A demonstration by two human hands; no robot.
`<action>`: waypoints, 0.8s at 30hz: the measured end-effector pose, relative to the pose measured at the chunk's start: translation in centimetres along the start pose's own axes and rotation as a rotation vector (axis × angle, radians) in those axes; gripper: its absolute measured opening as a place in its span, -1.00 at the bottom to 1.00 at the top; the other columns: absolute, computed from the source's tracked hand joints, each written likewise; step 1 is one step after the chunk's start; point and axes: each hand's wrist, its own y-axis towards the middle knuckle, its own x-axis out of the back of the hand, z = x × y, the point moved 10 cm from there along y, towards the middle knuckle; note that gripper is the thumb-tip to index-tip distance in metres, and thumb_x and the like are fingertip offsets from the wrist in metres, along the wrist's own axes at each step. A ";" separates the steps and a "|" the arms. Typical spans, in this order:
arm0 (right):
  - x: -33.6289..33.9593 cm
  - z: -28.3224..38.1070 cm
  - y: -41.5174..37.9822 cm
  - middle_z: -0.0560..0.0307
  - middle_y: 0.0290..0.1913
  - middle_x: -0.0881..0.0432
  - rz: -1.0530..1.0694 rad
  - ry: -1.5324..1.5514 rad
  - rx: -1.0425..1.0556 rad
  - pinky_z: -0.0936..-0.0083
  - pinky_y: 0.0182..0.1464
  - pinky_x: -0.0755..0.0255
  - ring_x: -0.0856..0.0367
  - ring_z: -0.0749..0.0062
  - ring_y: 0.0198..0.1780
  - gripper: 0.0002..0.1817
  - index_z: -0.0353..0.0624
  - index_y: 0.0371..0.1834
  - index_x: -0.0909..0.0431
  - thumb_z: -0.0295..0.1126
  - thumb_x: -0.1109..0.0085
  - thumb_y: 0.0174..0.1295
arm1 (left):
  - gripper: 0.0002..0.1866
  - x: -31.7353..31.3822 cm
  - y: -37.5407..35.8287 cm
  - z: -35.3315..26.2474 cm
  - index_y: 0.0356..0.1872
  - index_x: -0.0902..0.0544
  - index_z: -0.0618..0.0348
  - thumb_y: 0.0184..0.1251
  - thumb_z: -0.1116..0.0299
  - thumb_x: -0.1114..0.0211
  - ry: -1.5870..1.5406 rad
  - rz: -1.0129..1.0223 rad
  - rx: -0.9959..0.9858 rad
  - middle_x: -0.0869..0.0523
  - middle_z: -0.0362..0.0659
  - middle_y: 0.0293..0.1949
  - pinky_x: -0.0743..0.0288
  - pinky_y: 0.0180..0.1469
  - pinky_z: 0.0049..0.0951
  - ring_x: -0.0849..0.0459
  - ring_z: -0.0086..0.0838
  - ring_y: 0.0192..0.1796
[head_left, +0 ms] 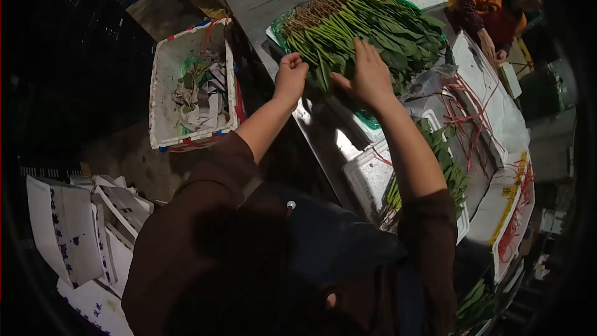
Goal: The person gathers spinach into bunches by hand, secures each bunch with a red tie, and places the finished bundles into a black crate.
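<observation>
A wide heap of leafy green vegetables [348, 28], with long green stems and brown root ends, lies on green plastic in a white foam box on the table. My right hand [371, 81] is at the near side of the heap, fingers stretched out and thumb apart, beside the leaves. At the heap's near left corner is my left hand [291, 79], its fingers curled together; whether anything is pinched in them is hidden. Between the two hands, a few green stems and leaves [323, 74] hang over the near edge.
Left of the table stands a foam box [159, 99] with scraps and leaves inside. Broken foam panels [68, 230] are piled lower left. More greens [444, 162] lie under my right forearm, near red ties [472, 118]. Another person [488, 9] in orange works at upper right.
</observation>
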 end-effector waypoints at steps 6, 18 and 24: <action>-8.2 1.6 9.4 -0.17 0.41 -0.15 0.216 -0.209 -0.125 0.15 0.37 -0.08 -0.13 0.05 0.43 0.16 -0.20 0.45 0.07 0.25 -0.30 -0.10 | -0.32 3.0 7.4 1.6 0.40 -0.09 0.28 0.31 0.32 -0.13 0.057 -0.031 0.183 -0.48 -0.22 -0.22 -0.41 -0.25 -0.54 -0.44 -0.57 -0.30; -10.2 3.1 11.5 -0.11 0.17 -0.43 0.286 -0.343 -0.176 0.14 0.20 -0.29 -0.41 0.01 0.21 -0.03 -0.17 0.20 -0.24 0.24 -0.37 -0.18 | -0.52 1.2 8.9 1.6 0.22 -0.38 0.25 0.30 0.32 -0.14 -0.307 0.205 0.103 -0.53 -0.09 0.00 -0.32 0.15 -0.47 -0.49 -0.39 0.05; -11.9 0.6 12.8 -0.11 -0.02 -0.61 0.461 0.077 -0.268 0.22 0.11 -0.39 -0.59 0.06 0.04 -0.18 -0.23 0.09 -0.37 0.01 -0.46 -0.23 | -0.60 2.4 8.3 -3.5 0.20 -0.36 0.15 0.35 0.37 -0.07 0.169 0.115 -0.336 -0.50 -0.23 -0.08 -0.36 0.00 -0.49 -0.51 -0.53 -0.04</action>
